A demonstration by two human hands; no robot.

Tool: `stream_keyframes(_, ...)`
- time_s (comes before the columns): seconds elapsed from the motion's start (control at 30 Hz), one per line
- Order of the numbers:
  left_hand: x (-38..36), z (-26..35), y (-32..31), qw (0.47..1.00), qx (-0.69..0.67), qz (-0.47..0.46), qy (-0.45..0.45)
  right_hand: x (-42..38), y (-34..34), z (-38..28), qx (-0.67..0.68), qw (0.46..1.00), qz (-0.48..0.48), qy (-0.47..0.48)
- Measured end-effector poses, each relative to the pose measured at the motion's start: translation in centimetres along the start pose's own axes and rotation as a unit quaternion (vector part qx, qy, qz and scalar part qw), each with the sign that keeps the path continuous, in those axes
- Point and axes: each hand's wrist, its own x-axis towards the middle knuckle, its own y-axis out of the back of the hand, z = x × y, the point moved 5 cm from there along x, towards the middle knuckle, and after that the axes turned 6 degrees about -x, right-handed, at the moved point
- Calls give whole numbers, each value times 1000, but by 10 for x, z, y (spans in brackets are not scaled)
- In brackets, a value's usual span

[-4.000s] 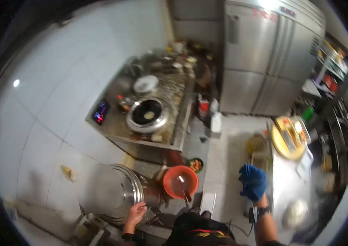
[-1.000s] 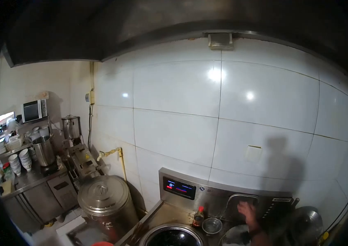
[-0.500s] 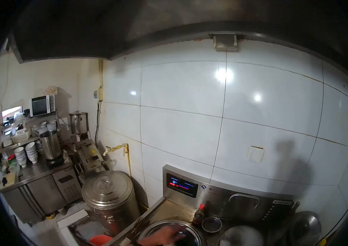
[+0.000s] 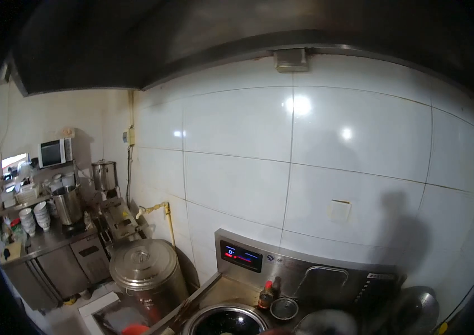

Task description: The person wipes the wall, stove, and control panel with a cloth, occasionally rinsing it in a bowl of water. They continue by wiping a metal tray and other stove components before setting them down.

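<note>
Neither my left hand nor my right hand can be made out. At the bottom edge, a small reddish-brown sliver beside the wok is too cut off to identify. The dark round wok [image 4: 227,322] sits in the stove, with a small pale thing at its cut-off bottom. Just right of it stand a red-capped bottle [image 4: 265,296] and a small round dish [image 4: 284,308]. Farther right is a whitish, blurred round pan [image 4: 326,324]. Behind them, a curved metal spout [image 4: 327,269] is fixed to the steel back panel [image 4: 298,265].
A large lidded steel pot [image 4: 144,268] stands left of the stove, near a yellow tap [image 4: 156,209] and a red basin [image 4: 135,329]. Farther left, a steel counter [image 4: 52,240] holds stacked bowls [image 4: 41,215]. A dark hood [image 4: 203,50] hangs overhead.
The hand that reached over the wok from the left is gone from there, showing more of the wok. The view has shifted slightly, with most things lower and a little to the left.
</note>
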Motion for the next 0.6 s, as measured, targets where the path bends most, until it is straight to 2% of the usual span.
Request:
stream_keyframes(0.07, 6, 5, -1, 969, 211, -30, -128, -6, 1, -1, 9, 1000, 3, 3)
stream_keyframes(0.2, 40, -25, -7, 990, 122, 3, -64, -23, 10, -5, 8, 1000, 14, 6)
stream_keyframes(0.27, 84, -58, 5, 943, 275, -3, -185, -31, 14, -7, 10, 1000, 21, 10)
stream_keyframes(0.3, 89, -51, -3, 942, 279, -11, -187, -35, 16, -8, 9, 1000, 23, 13)
stream_keyframes(0.37, 93, -36, -9, 954, 280, 65, -90, -43, 18, -12, 7, 999, 28, 18)
stream_keyframes(0.43, 89, -28, -21, 966, 236, 49, -90, -50, 21, -14, 5, 999, 41, 28)
stream_keyframes(0.5, 84, -17, -34, 974, 202, 13, -100, -59, 27, -21, -17, 996, 58, 64)
stream_keyframes(0.57, 80, -11, -43, 978, 182, -12, -97, -67, 37, -41, -113, 974, 89, 176)
stream_keyframes(0.6, 77, -9, -47, 980, 174, -20, -94, -75, 45, -53, -205, 935, 123, 262)
